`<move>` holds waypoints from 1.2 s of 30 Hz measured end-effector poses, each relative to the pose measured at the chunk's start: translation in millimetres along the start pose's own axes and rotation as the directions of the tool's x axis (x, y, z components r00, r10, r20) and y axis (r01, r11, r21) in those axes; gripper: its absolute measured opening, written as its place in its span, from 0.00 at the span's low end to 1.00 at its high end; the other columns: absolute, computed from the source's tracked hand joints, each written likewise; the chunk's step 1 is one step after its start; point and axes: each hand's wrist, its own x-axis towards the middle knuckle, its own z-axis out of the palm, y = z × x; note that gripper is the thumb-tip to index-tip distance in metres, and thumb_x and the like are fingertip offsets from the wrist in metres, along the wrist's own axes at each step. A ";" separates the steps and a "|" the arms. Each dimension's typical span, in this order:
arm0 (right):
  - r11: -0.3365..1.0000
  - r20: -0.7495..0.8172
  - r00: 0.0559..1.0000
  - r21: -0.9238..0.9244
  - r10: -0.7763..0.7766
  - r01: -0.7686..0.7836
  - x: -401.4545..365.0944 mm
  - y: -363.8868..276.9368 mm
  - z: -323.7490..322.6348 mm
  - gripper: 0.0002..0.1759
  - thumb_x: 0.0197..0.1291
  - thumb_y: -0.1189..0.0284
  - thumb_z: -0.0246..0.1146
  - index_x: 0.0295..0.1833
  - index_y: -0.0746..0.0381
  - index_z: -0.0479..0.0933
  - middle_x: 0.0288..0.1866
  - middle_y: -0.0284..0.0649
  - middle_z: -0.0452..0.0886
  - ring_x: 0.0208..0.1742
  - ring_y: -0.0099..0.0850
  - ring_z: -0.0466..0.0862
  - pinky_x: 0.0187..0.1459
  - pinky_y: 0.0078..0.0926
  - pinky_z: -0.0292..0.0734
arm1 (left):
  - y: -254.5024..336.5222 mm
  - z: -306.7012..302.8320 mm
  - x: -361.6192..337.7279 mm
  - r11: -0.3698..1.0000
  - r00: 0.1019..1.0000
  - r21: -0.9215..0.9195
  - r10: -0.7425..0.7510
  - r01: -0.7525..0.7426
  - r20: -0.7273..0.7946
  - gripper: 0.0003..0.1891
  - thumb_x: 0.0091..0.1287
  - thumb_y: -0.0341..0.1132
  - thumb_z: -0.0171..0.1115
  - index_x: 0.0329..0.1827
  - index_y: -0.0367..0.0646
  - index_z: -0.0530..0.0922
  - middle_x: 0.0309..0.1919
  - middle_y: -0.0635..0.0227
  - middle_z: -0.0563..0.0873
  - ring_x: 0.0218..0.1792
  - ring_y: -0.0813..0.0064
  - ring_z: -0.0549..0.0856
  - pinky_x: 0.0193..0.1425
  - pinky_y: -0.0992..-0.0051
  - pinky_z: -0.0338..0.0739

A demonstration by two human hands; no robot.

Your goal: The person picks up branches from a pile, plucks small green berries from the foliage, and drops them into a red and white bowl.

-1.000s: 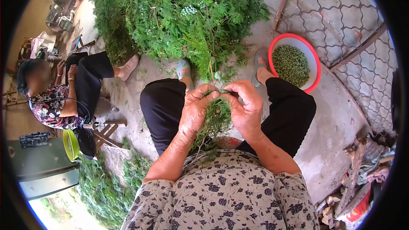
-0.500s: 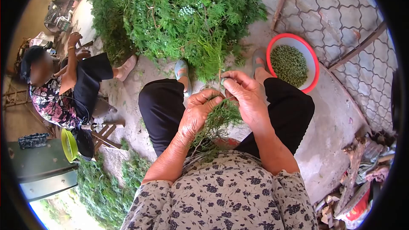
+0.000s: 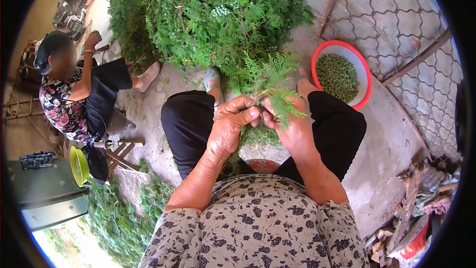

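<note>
A leafy green cypress sprig [image 3: 278, 80] is held up between my hands, above my lap. My left hand [image 3: 232, 123] is closed, thumb and fingertips pinching the sprig's stem. My right hand [image 3: 293, 128] is closed too, its fingertips meeting the stem beside the left thumb. Fronds hang over its back and partly hide the fingers. Beyond the hands rises a large heap of cypress branches [image 3: 198, 25], with pale blue-green berry clusters [image 3: 220, 12] in it. To the right, a red-rimmed white basin [image 3: 366, 62] contains many small green berries [image 3: 337, 75].
At left, a person [image 3: 64, 89] in a floral top sits beside a wooden stool [image 3: 121, 156] and a yellow-green basin [image 3: 78, 166]. More branches [image 3: 119, 223] lie at lower left. A metal lattice [image 3: 391, 25] is at upper right, scrap wood [image 3: 409, 203] at lower right.
The sprig has tipped to the right, its fronds now over my right hand. My right hand has come lower and nearer the left. The seated person's head has turned and shifted right.
</note>
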 end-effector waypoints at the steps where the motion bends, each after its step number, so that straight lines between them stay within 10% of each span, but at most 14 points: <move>1: 0.973 -0.013 0.990 0.190 0.137 -0.132 0.8 1.5 -1.6 0.07 0.57 0.74 0.59 0.38 0.67 0.73 0.28 0.36 0.76 0.25 0.22 0.75 0.25 0.16 0.68 | 2.5 -0.5 -0.5 0.993 0.999 -0.108 -0.034 0.037 0.034 0.05 0.59 0.30 0.63 0.33 0.37 0.78 0.24 0.72 0.78 0.26 0.82 0.73 0.37 0.79 0.69; 9: 0.942 -0.047 0.993 0.325 0.109 -0.088 15.1 -1.5 -7.7 0.11 0.60 0.72 0.57 0.46 0.66 0.69 0.32 0.37 0.74 0.31 0.28 0.76 0.29 0.23 0.70 | -6.8 -10.2 4.5 0.980 0.987 -0.140 -0.127 0.140 0.098 0.18 0.55 0.45 0.66 0.22 0.41 0.70 0.17 0.70 0.71 0.28 0.71 0.73 0.42 0.70 0.66; 13: 0.964 0.042 0.993 0.241 0.108 -0.115 21.8 -0.8 -3.5 0.11 0.59 0.73 0.60 0.46 0.64 0.71 0.29 0.34 0.74 0.27 0.21 0.73 0.25 0.16 0.66 | -8.5 -8.9 4.2 0.980 0.975 -0.062 -0.179 0.188 0.128 0.18 0.53 0.47 0.67 0.25 0.40 0.73 0.18 0.70 0.73 0.26 0.72 0.72 0.42 0.68 0.69; 14: 0.983 0.011 0.995 0.153 0.097 -0.097 22.3 -0.9 -2.6 0.10 0.58 0.75 0.60 0.45 0.65 0.72 0.27 0.34 0.74 0.24 0.21 0.72 0.23 0.16 0.65 | -10.6 -11.1 4.6 0.976 0.976 -0.113 -0.167 0.184 0.142 0.19 0.55 0.42 0.67 0.42 0.37 0.77 0.31 0.65 0.82 0.29 0.76 0.77 0.38 0.76 0.71; 21: 0.971 -0.018 0.992 -0.207 -0.126 0.119 9.7 -6.9 11.5 0.05 0.56 0.78 0.61 0.37 0.67 0.73 0.25 0.32 0.75 0.27 0.16 0.74 0.27 0.14 0.72 | -7.9 2.8 3.7 0.976 0.995 0.217 0.045 -0.025 -0.090 0.10 0.62 0.37 0.62 0.34 0.39 0.77 0.20 0.72 0.76 0.22 0.82 0.73 0.27 0.80 0.69; 24: 0.986 -0.064 0.996 -0.161 -0.055 0.044 14.1 1.1 0.3 0.04 0.58 0.77 0.60 0.37 0.66 0.73 0.27 0.32 0.75 0.26 0.19 0.74 0.26 0.15 0.71 | -4.5 7.1 4.0 0.986 0.990 0.166 0.022 0.002 -0.140 0.09 0.62 0.35 0.61 0.30 0.38 0.78 0.14 0.74 0.71 0.16 0.85 0.67 0.23 0.81 0.67; 26: 0.945 0.052 0.990 0.295 0.134 -0.144 19.1 6.0 -17.6 0.04 0.59 0.76 0.60 0.37 0.63 0.72 0.29 0.33 0.74 0.26 0.21 0.74 0.27 0.16 0.70 | -3.7 7.5 4.6 0.999 0.984 -0.007 -0.049 0.048 -0.170 0.08 0.62 0.32 0.61 0.26 0.38 0.78 0.12 0.76 0.68 0.13 0.86 0.63 0.22 0.81 0.67; 33: 0.876 -0.436 0.900 0.438 0.011 0.202 47.5 -30.3 -114.5 0.03 0.59 0.79 0.55 0.39 0.65 0.68 0.35 0.39 0.72 0.34 0.29 0.75 0.38 0.26 0.78 | 3.9 -2.0 12.4 0.979 0.985 -0.200 0.000 -0.035 -0.172 0.11 0.63 0.40 0.60 0.31 0.41 0.75 0.13 0.77 0.64 0.14 0.83 0.63 0.28 0.75 0.72; 36: 0.903 -0.509 0.786 0.039 -0.350 0.427 35.6 -74.6 -131.9 0.17 0.67 0.70 0.48 0.51 0.75 0.63 0.46 0.52 0.71 0.48 0.42 0.74 0.54 0.37 0.75 | 10.5 -14.1 21.6 0.951 0.986 -0.281 0.093 -0.128 -0.136 0.14 0.64 0.45 0.58 0.35 0.42 0.72 0.14 0.78 0.62 0.17 0.82 0.62 0.32 0.73 0.70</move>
